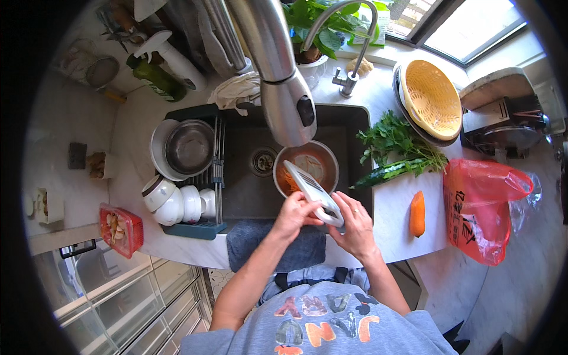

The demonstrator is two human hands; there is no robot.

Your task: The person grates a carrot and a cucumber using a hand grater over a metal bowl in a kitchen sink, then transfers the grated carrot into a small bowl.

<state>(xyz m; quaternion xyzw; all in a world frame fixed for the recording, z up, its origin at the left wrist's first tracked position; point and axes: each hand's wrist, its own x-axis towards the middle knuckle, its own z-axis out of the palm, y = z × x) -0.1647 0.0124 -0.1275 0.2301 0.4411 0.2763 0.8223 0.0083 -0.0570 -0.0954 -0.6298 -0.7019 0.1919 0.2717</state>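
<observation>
Both hands are at a white handheld grater (310, 186), tilted over a steel bowl (332, 165) in the sink. My left hand (295, 215) grips its left edge near the handle end. On the right side, my right hand (356, 222) has its fingers against the handle. Orange shreds, apparently carrot (289, 181), lie in the bowl, partly hidden by the grater. A whole carrot (417, 215) rests on the counter to the right of my right hand.
The steel faucet (290, 106) hangs above the bowl. Left in the sink, a dish rack (218, 173) holds bowls. Right of it lie a cucumber (384, 172), leafy herbs (392, 135), a yellow colander (432, 100) and a red plastic bag (481, 208). A grey cloth (275, 244) drapes the front edge.
</observation>
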